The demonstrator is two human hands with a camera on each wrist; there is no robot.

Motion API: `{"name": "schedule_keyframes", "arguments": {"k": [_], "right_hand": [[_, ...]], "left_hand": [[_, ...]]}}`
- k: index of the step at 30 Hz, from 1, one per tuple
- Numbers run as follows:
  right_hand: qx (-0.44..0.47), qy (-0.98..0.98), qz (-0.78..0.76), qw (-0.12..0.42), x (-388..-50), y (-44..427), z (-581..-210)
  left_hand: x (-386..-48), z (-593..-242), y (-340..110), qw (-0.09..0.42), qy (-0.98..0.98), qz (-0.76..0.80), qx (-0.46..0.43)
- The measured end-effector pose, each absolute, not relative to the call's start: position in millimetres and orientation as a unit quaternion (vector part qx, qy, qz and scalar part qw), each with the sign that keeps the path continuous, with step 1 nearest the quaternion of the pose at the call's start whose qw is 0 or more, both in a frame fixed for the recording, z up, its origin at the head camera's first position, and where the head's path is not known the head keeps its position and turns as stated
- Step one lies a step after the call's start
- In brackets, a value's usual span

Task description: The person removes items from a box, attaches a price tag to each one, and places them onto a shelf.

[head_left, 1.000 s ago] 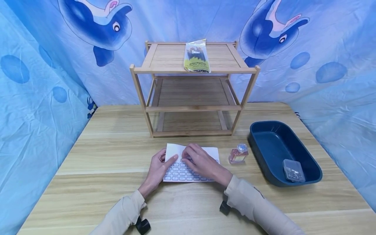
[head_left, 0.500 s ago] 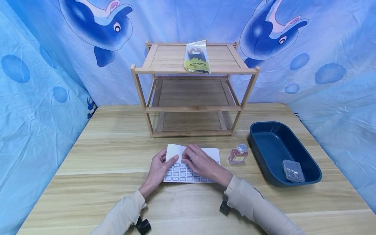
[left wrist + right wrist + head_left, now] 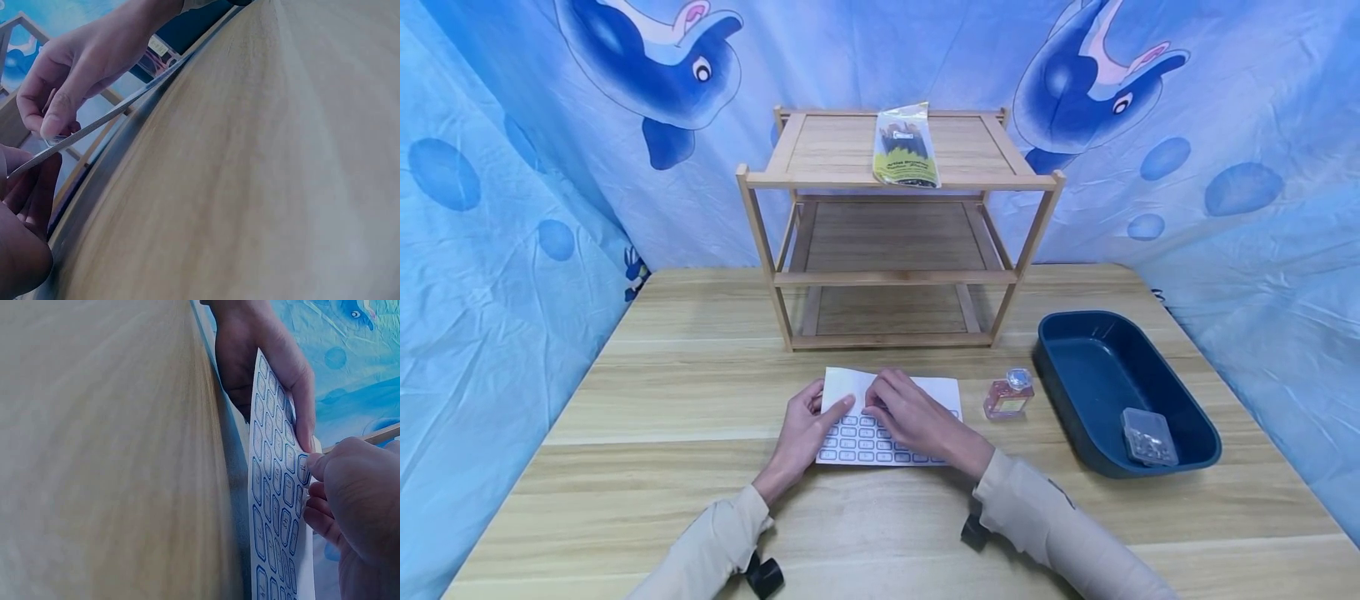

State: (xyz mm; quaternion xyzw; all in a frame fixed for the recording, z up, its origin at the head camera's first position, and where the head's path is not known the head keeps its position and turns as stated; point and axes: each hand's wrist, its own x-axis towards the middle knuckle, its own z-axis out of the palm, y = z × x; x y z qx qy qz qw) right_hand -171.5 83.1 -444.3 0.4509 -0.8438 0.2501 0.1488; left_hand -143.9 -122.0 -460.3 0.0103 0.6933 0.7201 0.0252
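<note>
A white sheet with rows of blue-outlined labels (image 3: 867, 444) lies tilted between the hands. At its left edge the left hand (image 3: 801, 429) grips it, thumb on top and fingers beneath, as the left wrist view also shows. The right hand (image 3: 917, 417) is over the sheet's upper middle, thumb and index finger pinched at one label of the sheet (image 3: 275, 481) in the right wrist view. Whether that label has lifted is hidden by the fingertips. A small pink bottle (image 3: 1009, 395) stands right of the sheet.
A dark blue tub (image 3: 1093, 358) at the right holds a clear plastic box (image 3: 1150, 436). Behind the hands stands a three-tier wooden shelf (image 3: 895, 277) with a brush packet (image 3: 906, 154) on top. A patterned blue curtain surrounds the table's back and sides.
</note>
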Motion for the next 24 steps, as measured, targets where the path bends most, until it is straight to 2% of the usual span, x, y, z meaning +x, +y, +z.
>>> {"name": "schedule_keyframes", "arguments": {"k": [9,24], "right_hand": [[0.448,-0.844,0.256,0.147,-171.7,83.6,-445.2],[0.445,-0.841,0.276,0.136,-171.7,85.5,-445.2]], "left_hand": [[-144.4,-458.2,-123.4,0.030,0.701,0.713,0.011],[-143.4,-456.5,-122.4,0.000,0.736,0.677,-0.010]]}}
